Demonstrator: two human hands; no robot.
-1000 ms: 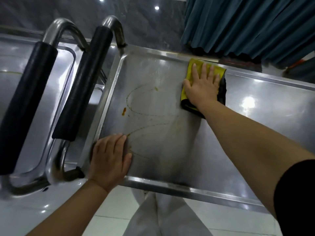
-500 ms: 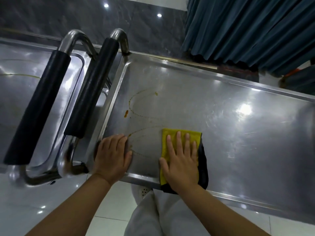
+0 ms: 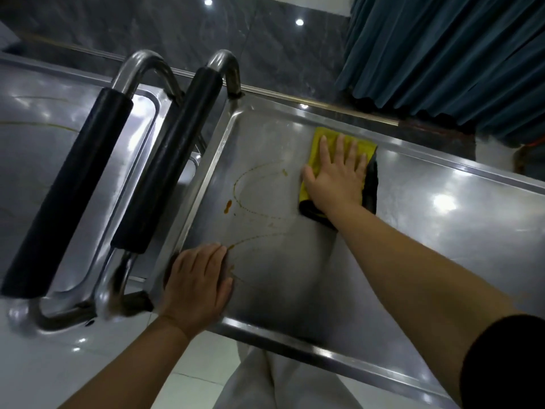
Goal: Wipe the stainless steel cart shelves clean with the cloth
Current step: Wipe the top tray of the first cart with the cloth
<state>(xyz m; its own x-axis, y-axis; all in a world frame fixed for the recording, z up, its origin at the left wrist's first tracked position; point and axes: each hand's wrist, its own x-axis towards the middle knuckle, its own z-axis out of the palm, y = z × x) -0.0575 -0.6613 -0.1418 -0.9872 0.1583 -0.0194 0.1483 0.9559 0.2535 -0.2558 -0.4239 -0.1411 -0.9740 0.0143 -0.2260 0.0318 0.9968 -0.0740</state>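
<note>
From the head camera we look down on the top cart shelf (image 3: 413, 231), where the right hand (image 3: 336, 178) presses the yellow cloth (image 3: 317, 143) flat against the steel near the far edge, fingers straight and spread, gripping nothing. The cloth lies folded under the palm, with a darker layer showing at its right and near sides. The left hand (image 3: 196, 278) rests open on the near-left corner of the shelf, fingers straight and together, and we judge it to be steadying the cart. The job looks partly done. The steel to the right of the cloth shines without marks that we can see, while thin brown stain lines (image 3: 239, 190) curve across the left part of the shelf, with a few small blobs near the left rim and a trace just beside the left fingertips. That patch is left to wipe. A second cart top (image 3: 44, 137) at the far left also carries a faint line, beyond the two black-padded handles (image 3: 168, 160). Any lower shelves are hidden beneath the top one, so we cannot tell their condition. The shelf's right end runs out of frame, the steel under both hands is covered, and glare makes fine smears hard to read.
</note>
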